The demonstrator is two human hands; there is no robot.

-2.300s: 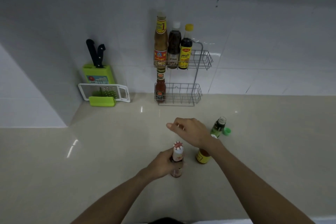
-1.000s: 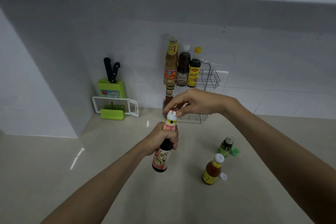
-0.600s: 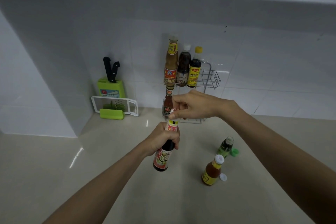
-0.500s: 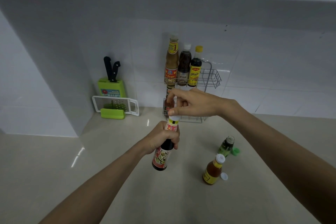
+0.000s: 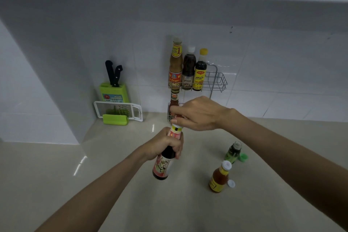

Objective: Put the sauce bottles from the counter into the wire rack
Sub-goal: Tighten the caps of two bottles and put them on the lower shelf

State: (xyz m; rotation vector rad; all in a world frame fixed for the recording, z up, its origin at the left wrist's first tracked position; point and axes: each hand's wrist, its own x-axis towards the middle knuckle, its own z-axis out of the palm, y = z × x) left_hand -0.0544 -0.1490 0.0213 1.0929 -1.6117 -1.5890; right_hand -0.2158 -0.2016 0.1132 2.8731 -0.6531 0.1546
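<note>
Sauce bottle (image 5: 163, 166) held up in front of the wire rack (image 5: 216, 81).
Left grip (image 5: 165, 144) curls round its neck; right grip (image 5: 197, 114) pinches its cap (image 5: 175, 121).

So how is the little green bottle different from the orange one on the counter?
The green bottle looks dark green; the orange bottle holds orange-red sauce. A green cap lies by the green bottle, a white cap by the orange bottle. The orange bottle stands nearer to the camera than the green bottle. Both stand upright on the counter, outside the wire rack.
</note>
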